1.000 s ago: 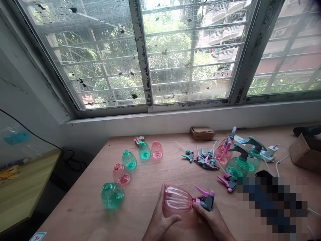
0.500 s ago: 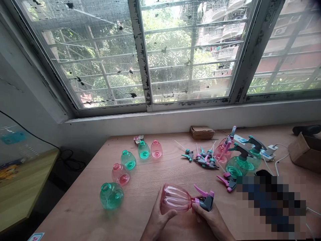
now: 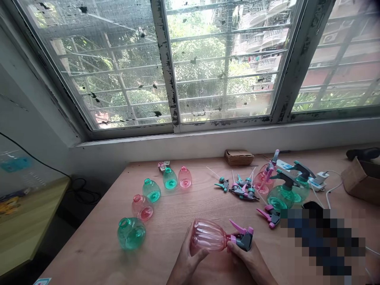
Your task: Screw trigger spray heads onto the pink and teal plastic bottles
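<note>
A clear pink spray bottle (image 3: pixel 208 235) lies sideways between my hands above the table, its base to the left. My left hand (image 3: pixel 192 251) is wrapped round the body near the base. At the neck, my right hand (image 3: pixel 245 253) closes on the spray head (image 3: pixel 244 238), which is dark grey with a pink trigger and collar. The head sits at the bottle's mouth; how tightly it is screwed on I cannot tell. To the left stand headless bottles, among them a green bottle (image 3: pixel 131 233) and a pink bottle (image 3: pixel 143 207).
Loose spray heads (image 3: pixel 244 189) lie in a pile mid-table, with a pink-trigger head (image 3: pixel 270 216) nearer me. Bottles with heads fitted, like the green one (image 3: pixel 281 196), stand right beside a power strip (image 3: pixel 317 183). A small cardboard box (image 3: pixel 239 157) sits by the wall.
Hardly anything differs. Both hands keep their hold on the pink spray bottle, and the view has shifted very slightly.
</note>
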`<control>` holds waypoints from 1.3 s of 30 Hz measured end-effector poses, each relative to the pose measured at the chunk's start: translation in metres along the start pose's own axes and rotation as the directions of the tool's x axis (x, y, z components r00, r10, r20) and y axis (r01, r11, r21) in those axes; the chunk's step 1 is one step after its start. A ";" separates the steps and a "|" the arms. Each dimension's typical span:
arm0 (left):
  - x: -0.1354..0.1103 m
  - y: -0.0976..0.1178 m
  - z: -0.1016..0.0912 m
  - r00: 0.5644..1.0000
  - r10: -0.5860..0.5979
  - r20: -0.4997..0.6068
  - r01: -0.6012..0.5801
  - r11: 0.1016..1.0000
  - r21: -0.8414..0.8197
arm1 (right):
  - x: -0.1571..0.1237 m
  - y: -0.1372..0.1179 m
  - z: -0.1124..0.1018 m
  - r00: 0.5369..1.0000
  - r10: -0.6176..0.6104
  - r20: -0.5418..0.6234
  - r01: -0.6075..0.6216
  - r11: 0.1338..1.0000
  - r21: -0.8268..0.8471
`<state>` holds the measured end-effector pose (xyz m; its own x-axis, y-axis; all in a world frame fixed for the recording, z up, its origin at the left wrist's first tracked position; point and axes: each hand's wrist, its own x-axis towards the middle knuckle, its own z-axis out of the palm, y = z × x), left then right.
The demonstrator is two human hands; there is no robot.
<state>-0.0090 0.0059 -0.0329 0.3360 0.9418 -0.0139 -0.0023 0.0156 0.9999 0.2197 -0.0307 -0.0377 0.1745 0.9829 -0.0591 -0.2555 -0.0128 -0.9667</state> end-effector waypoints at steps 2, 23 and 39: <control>-0.001 0.003 0.000 1.000 -0.007 0.003 0.007 0.999 0.043 | 0.000 -0.002 -0.001 1.000 0.013 0.010 -0.013 1.000 -0.006; -0.004 0.020 0.006 1.000 0.008 0.026 -0.012 0.989 0.149 | 0.000 -0.006 0.002 1.000 0.016 -0.013 -0.015 0.999 0.030; -0.003 0.019 0.009 1.000 0.021 -0.012 -0.020 0.995 0.100 | 0.000 -0.005 0.002 1.000 0.005 0.007 -0.005 1.000 0.019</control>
<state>-0.0021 0.0001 -0.0137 0.3249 0.9457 0.0071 0.0854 -0.0367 0.9957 0.2194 -0.0307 -0.0323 0.1669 0.9840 -0.0626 -0.2745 -0.0146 -0.9615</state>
